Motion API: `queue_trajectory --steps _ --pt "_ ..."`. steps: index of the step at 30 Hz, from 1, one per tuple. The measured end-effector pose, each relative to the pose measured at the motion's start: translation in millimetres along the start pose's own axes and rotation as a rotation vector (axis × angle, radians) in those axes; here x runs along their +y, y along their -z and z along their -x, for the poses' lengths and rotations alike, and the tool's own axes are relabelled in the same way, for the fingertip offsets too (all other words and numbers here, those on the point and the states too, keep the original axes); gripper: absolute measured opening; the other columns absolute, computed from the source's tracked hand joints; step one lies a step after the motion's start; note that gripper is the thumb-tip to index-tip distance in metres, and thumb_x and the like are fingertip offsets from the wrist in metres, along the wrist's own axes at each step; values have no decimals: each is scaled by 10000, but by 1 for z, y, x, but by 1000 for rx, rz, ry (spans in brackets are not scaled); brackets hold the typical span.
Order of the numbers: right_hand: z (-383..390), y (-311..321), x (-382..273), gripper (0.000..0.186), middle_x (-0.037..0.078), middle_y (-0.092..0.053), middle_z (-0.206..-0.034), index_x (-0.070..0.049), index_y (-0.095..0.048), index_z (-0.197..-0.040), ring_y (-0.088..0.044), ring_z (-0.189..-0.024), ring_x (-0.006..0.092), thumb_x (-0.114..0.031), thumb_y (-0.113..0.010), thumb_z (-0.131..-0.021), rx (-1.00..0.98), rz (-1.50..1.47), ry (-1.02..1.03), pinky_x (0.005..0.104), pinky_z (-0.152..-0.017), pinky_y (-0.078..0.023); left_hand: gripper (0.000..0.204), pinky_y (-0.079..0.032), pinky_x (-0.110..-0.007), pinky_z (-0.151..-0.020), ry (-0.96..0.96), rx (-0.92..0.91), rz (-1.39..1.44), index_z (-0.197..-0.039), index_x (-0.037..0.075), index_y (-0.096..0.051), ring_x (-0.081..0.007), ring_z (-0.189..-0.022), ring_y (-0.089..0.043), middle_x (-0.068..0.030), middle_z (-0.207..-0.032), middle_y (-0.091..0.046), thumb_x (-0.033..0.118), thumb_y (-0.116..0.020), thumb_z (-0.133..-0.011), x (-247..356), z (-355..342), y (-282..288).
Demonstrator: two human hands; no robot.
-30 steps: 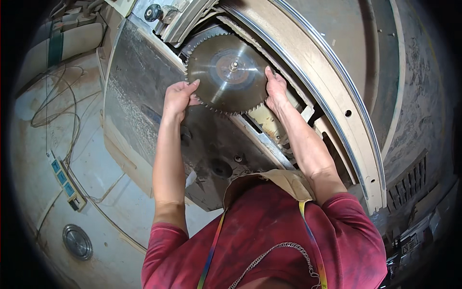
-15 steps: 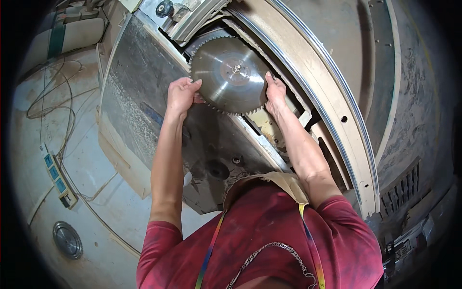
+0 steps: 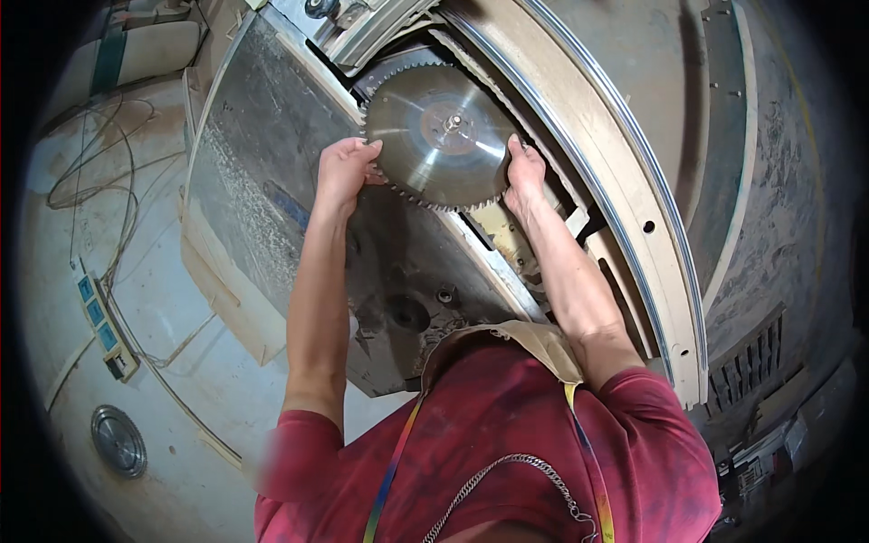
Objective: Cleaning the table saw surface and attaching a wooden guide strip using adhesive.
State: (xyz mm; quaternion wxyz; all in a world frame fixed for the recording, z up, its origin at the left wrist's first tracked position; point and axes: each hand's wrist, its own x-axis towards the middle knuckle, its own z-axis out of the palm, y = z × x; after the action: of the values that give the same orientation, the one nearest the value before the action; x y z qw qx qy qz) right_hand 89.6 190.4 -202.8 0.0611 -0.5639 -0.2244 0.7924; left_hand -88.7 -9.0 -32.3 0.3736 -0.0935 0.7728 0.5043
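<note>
On my feed, the left grip (image 3: 342, 172) and, across a toothed saw blade (image 3: 425, 176), the right grip (image 3: 527, 172) pinch opposite edges of the rim.

Going left to right, I see a second toothed disc (image 3: 119, 441) flat on the pale, dusty floor (image 3: 195, 398), then the desk (image 3: 262, 127), dark metal scuffed with whitish scratches. The left forearm reaches up over it, thumb on the blade's face, fingers curled beneath. The blade, round and glossy metal, lies over the open slot beside the desk, with a bolt end (image 3: 455, 121) at its centre. The right grip is closed narrow too, thumb up along the rim, forearm slanting in beside a beige, metal-edged rail (image 3: 579, 118). Since a second ago both holds have stayed; my view has shifted, leaving the blade slightly farther right.
</note>
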Motion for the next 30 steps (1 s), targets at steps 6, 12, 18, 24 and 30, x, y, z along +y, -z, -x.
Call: queue_trajectory --steps 6,12,18,24,30 --pt "2 1 0 256 104 -746 -1054 -20 -668 -1107 -701 -920 224 -275 -646 -1107 -12 -85 -36 404 -810 -598 217 -580 -314 -585 -18 -5 -48 -814 74 -659 -114 -624 -641 -19 -751 -678 129 -739 -1008 -2 -1 1" --pt "-6 7 1 241 84 -728 -997 -31 -660 -1071 -686 -871 221 -270 -652 -1103 -20 -77 -32 408 -789 -598 198 -589 -323 -584 20 19 -67 -827 70 -660 -118 -634 -651 -28 -762 -686 108 -722 -1011 7 5 -9" --pt "-12 1 -13 209 74 -706 -967 -40 -662 -1065 -656 -816 222 -246 -659 -1096 -80 -81 -158 419 -788 -590 261 -582 -311 -592 -7 131 -137 -786 93 -617 -106 -587 -593 6 -707 -626 125 -726 -1022 8 16 -22" --pt "-5 -1 -5 211 108 -721 -1072 -25 -670 -1143 -674 -918 233 -230 -659 -1091 5 -58 -79 425 -853 -578 252 -577 -318 -566 4 84 -160 -787 88 -625 -117 -584 -604 -7 -700 -631 127 -735 -1010 8 6 -21" --pt "-34 -7 4 297 138 -737 -1203 -30 -678 -1259 -704 -1105 284 -275 -640 -1096 12 153 -89 467 -957 -586 158 -597 -359 -552 -33 62 3 -849 29 -683 -167 -648 -692 -55 -758 -679 97 -729 -984 3 23 -4"
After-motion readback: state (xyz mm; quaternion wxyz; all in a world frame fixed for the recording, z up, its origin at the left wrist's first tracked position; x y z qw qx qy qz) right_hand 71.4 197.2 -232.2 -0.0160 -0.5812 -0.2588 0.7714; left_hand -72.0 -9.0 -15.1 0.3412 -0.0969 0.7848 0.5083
